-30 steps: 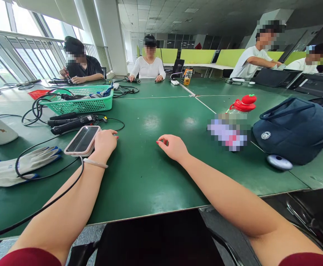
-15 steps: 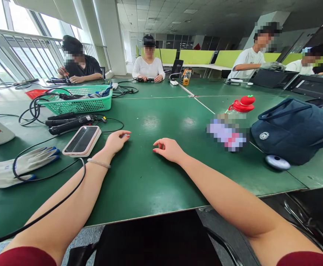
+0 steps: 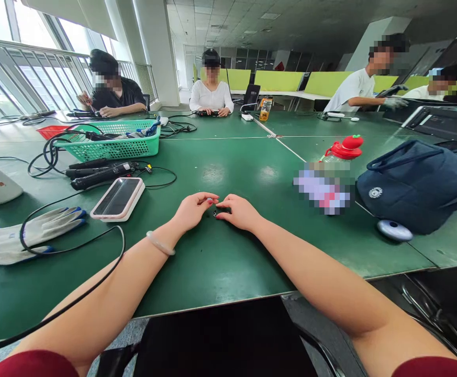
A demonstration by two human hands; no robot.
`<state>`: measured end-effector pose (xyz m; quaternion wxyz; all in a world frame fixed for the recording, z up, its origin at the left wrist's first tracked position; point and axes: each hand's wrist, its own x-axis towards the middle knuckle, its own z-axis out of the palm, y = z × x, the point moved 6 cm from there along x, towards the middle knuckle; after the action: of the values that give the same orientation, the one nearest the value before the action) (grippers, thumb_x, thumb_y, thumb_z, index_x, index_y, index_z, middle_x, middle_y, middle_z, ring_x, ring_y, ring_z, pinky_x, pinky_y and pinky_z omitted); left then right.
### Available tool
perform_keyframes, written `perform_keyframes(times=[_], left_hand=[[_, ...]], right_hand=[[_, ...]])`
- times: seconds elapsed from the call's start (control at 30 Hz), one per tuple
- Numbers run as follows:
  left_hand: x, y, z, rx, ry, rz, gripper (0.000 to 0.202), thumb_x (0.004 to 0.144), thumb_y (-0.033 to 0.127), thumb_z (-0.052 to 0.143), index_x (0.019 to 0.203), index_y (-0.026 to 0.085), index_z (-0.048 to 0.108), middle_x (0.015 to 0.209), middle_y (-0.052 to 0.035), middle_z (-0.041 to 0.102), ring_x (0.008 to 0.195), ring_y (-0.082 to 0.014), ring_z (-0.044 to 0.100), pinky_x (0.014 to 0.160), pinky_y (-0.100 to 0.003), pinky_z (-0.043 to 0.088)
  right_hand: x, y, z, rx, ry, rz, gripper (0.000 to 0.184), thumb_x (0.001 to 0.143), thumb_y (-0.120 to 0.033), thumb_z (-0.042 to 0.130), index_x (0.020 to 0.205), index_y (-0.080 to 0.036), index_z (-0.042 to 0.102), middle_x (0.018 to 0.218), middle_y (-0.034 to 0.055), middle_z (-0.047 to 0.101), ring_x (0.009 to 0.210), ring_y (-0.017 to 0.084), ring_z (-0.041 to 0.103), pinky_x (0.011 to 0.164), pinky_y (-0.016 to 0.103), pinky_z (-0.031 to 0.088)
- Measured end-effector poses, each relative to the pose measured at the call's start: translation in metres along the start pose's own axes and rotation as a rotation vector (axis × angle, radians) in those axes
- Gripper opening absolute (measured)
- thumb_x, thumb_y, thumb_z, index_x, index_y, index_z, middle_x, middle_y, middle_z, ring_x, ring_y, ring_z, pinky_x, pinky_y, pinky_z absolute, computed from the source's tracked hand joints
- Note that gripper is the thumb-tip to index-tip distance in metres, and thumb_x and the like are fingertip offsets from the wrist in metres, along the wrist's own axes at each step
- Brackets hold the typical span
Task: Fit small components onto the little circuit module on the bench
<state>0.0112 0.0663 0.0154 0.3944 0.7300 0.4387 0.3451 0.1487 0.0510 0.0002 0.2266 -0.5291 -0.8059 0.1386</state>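
Note:
My left hand (image 3: 194, 210) is closed in a pinch, its thumb and fingertips around something pale and too small to name. Close against it is my right hand (image 3: 241, 211), with curled fingers and the thumb drawn in. A tiny dark piece (image 3: 215, 213) shows at the right fingertips; its kind cannot be made out. Both hands rest low over the green table (image 3: 212, 272), fingertips nearly touching. Left of my left hand lies a phone in a pale pink case (image 3: 119, 199).
Gloves (image 3: 35, 233), black handled tools (image 3: 104, 174), a cable and a green basket (image 3: 114, 152) lie to the left. At right are a red-lidded bottle (image 3: 346, 149), a dark blue bag (image 3: 416, 183) and a white oval object (image 3: 394, 230). Several people sit or stand around the table.
My left hand has moved right, from beside the phone to my right hand. The right hand has stayed nearly in place; a dark piece now shows at its fingertips.

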Motion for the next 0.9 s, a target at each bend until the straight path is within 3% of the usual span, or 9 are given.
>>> perform_keyframes(times=[0.17,0.27,0.37,0.5,0.63,0.77,0.9], left_hand=[[0.001,-0.011,-0.007,0.163,0.065,-0.08,0.031,0.085,0.032,0.048,0.107,0.021,0.066,0.092,-0.004,0.073,0.078,-0.0165,0.065,0.073,-0.029,0.048],[-0.001,-0.012,-0.005,0.179,0.051,-0.087,0.03,0.084,0.03,0.049,0.107,0.021,0.066,0.085,-0.0024,0.074,0.078,-0.016,0.066,0.076,-0.028,0.05],[0.0,-0.012,-0.002,0.16,0.046,-0.076,0.028,0.083,0.028,0.051,0.105,0.022,0.067,0.086,-0.0023,0.073,0.078,-0.0156,0.067,0.078,-0.029,0.051],[0.002,-0.016,0.007,-0.13,0.031,-0.174,0.025,0.084,0.025,0.052,0.105,0.016,0.064,0.087,-0.0057,0.072,0.073,-0.0134,0.066,0.073,-0.029,0.054],[0.001,-0.016,0.013,-0.392,0.034,-0.26,0.024,0.086,0.021,0.052,0.106,0.014,0.062,0.089,-0.007,0.071,0.071,-0.0106,0.065,0.071,-0.027,0.054],[0.001,-0.014,0.009,-0.277,0.035,-0.208,0.026,0.083,0.027,0.056,0.104,0.015,0.064,0.088,-0.0067,0.072,0.063,-0.0096,0.06,0.058,-0.023,0.049],[0.003,-0.015,0.0,-0.049,0.076,-0.139,0.03,0.081,0.033,0.056,0.105,0.019,0.067,0.081,-0.0028,0.073,0.055,-0.0093,0.053,0.059,-0.025,0.046]], right_hand=[[-0.001,-0.004,-0.002,0.026,-0.014,-0.027,0.013,0.082,-0.029,0.065,0.092,-0.021,0.071,0.09,0.0015,0.06,0.079,0.012,0.055,0.074,0.025,0.041],[-0.002,-0.006,-0.003,0.007,-0.019,-0.041,0.008,0.084,-0.023,0.062,0.079,-0.019,0.067,0.081,0.0007,0.059,0.077,0.012,0.053,0.071,0.024,0.039],[-0.003,-0.007,-0.002,-0.006,-0.005,-0.043,0.009,0.085,-0.026,0.061,0.087,-0.019,0.067,0.082,0.0004,0.059,0.075,0.012,0.053,0.067,0.024,0.037],[-0.005,-0.011,0.0,-0.048,0.024,-0.071,0.025,0.084,-0.04,0.062,0.1,-0.022,0.067,0.09,0.0022,0.061,0.076,0.013,0.055,0.066,0.024,0.037],[-0.004,-0.013,0.002,-0.092,0.033,-0.089,0.02,0.084,-0.039,0.062,0.092,-0.022,0.07,0.088,0.0024,0.061,0.076,0.014,0.056,0.065,0.025,0.037],[-0.002,-0.012,0.001,-0.068,0.036,-0.067,0.012,0.085,-0.028,0.061,0.083,-0.02,0.069,0.083,0.0022,0.062,0.076,0.013,0.056,0.066,0.025,0.037],[-0.002,-0.01,-0.004,-0.016,0.051,-0.042,0.009,0.084,-0.023,0.06,0.08,-0.02,0.067,0.081,0.0016,0.065,0.074,0.013,0.055,0.066,0.025,0.037]])
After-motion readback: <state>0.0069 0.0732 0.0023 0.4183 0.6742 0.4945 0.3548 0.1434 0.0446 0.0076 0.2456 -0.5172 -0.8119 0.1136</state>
